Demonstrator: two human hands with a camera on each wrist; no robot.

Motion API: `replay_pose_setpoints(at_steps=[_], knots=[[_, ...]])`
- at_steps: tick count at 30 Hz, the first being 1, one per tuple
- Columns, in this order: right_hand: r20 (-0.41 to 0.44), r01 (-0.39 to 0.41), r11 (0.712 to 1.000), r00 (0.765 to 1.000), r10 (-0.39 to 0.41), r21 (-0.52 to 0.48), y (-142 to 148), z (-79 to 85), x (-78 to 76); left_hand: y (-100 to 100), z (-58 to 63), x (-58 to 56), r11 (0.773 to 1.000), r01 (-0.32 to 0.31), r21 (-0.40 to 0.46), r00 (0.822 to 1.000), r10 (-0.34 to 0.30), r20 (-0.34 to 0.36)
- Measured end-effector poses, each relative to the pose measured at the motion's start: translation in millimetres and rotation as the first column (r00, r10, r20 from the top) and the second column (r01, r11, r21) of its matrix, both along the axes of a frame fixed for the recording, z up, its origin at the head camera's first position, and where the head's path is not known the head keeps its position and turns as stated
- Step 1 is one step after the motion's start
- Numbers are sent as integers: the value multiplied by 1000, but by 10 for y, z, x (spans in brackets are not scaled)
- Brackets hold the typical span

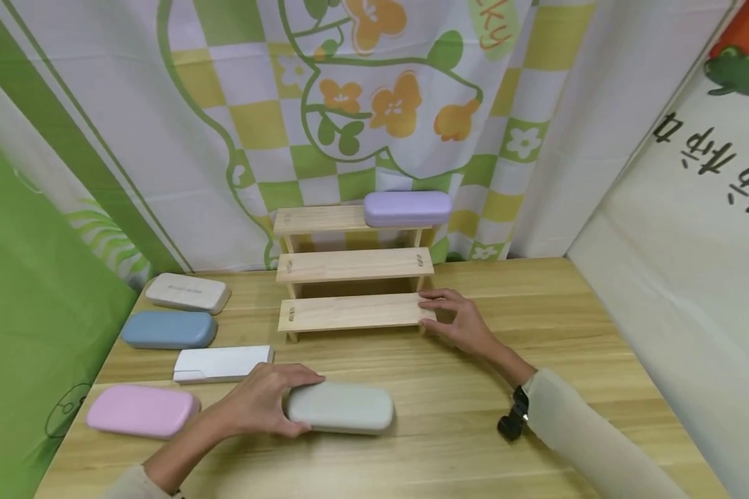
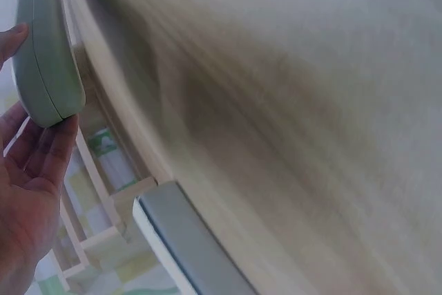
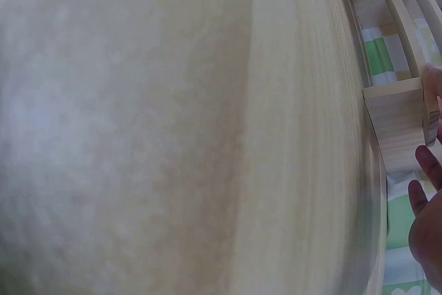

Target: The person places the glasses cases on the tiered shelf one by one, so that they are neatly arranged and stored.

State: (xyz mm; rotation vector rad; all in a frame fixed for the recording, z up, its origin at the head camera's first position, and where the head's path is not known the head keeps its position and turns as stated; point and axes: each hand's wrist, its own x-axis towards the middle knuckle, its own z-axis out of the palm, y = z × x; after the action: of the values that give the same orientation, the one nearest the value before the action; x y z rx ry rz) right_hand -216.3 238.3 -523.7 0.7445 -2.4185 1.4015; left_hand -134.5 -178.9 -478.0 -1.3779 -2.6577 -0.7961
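Observation:
A pale grey-green glasses case (image 1: 340,407) is gripped at its left end by my left hand (image 1: 265,402), thumb on the near side and fingers on the far side. In the left wrist view the same case (image 2: 48,53) shows a seam along its side, so it is closed. My right hand (image 1: 465,322) holds the right end of the lowest step of a three-step wooden rack (image 1: 349,313), fingers at the back edge and thumb at the front. A lilac glasses case (image 1: 408,209) lies on the right part of the top step.
Left on the wooden table (image 1: 474,443) lie a cream case (image 1: 187,292), a blue case (image 1: 168,329), a white flat case (image 1: 221,364) and a pink case (image 1: 142,410). A patterned curtain (image 1: 237,125) hangs behind the rack.

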Motion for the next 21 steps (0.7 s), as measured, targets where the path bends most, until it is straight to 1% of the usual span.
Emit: replay_pose_setpoints(at_steps=[6,10,15,21], knots=[[17,2,1000,1000,-3,20,8,-23,-21,-67,104,-91,999,-32,15,999,33,-40],[6,-4,1000,1000,4,25,21,-27,-34,-87,177,-153,998,-55,18,998,56,-22],[-13,-14,1000,1000,14,22,25,-42,-46,-112,288,-229,998,-67,-10,998,68,10],[-11,-8,1000,1000,8,30,28,-41,-43,-138,383,-334,996,-89,12,996,89,4]])
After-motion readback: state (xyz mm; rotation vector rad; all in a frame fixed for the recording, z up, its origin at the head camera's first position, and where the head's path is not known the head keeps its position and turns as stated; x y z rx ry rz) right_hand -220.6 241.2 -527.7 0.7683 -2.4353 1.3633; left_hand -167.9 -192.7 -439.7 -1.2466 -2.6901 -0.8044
